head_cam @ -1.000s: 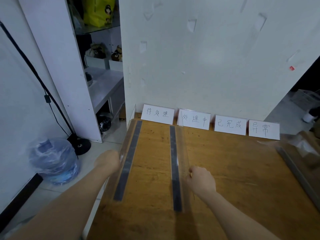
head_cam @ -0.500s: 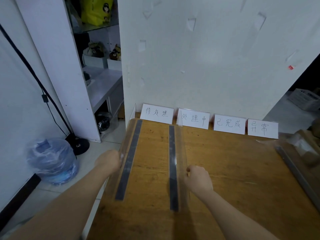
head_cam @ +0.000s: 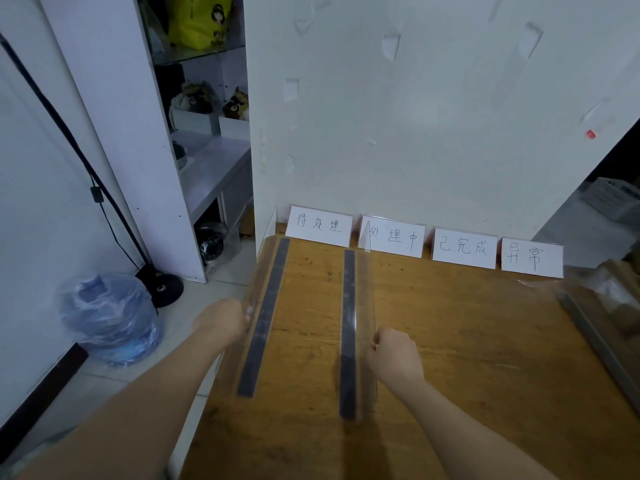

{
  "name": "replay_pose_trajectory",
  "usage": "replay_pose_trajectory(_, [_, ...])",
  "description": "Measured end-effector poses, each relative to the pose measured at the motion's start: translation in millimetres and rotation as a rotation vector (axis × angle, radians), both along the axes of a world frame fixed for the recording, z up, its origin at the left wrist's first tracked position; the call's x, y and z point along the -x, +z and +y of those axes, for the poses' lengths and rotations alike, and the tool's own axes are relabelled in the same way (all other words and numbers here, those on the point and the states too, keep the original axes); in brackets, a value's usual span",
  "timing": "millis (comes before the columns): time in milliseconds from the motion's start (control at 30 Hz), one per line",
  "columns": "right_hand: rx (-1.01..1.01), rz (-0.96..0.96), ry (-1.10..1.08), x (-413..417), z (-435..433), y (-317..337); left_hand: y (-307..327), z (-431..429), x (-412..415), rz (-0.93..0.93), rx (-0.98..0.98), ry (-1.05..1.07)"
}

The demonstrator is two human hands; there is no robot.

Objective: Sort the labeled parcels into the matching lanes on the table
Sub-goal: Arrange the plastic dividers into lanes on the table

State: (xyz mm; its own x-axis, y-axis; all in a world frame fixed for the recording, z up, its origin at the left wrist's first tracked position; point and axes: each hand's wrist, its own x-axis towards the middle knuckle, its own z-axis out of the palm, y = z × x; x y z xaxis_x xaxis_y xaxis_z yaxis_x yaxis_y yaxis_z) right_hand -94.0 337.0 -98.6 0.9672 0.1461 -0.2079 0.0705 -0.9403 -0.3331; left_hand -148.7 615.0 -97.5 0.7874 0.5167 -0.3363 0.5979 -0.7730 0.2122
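Our left hand [head_cam: 221, 322] is curled around the left clear divider [head_cam: 266, 313] at the table [head_cam: 467, 358] edge. Our right hand [head_cam: 394, 358] is closed and pinches the second divider [head_cam: 349, 306]. Both dividers reach toward the lane labels [head_cam: 464, 247].

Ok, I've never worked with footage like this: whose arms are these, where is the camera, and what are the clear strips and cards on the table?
There is no machine here. A person works with bare hands, and the single picture comes from a camera worn on their head, looking forward and down. The left hand grips the left clear divider at the table's left edge. The right hand pinches the second clear divider beside it. Each is an upright see-through plastic wall on a dark base strip, and the two mark off a lane on the wooden table. Four white cards with handwritten labels stand along the far edge, by the wall. A third divider sits at the right edge, with blurred brown things beyond it. I cannot tell whether those are parcels.
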Motion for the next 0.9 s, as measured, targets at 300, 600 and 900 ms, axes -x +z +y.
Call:
replay_pose_trajectory(300, [-0.038,0.006,0.007,1.2,-3.4,-0.1,1.7,-0.4,2.3,-0.004,-0.035,-0.072])
replay_pose_trajectory(600, [0.025,-0.028,0.042,1.5,-4.8,-3.0,6.4,-1.7,3.4,-0.019,0.002,-0.053])
replay_pose_trajectory(900, [0.02,-0.018,0.046,0.2,-1.4,-2.6,8.8,-4.4,4.3,-0.044,0.018,-0.034])
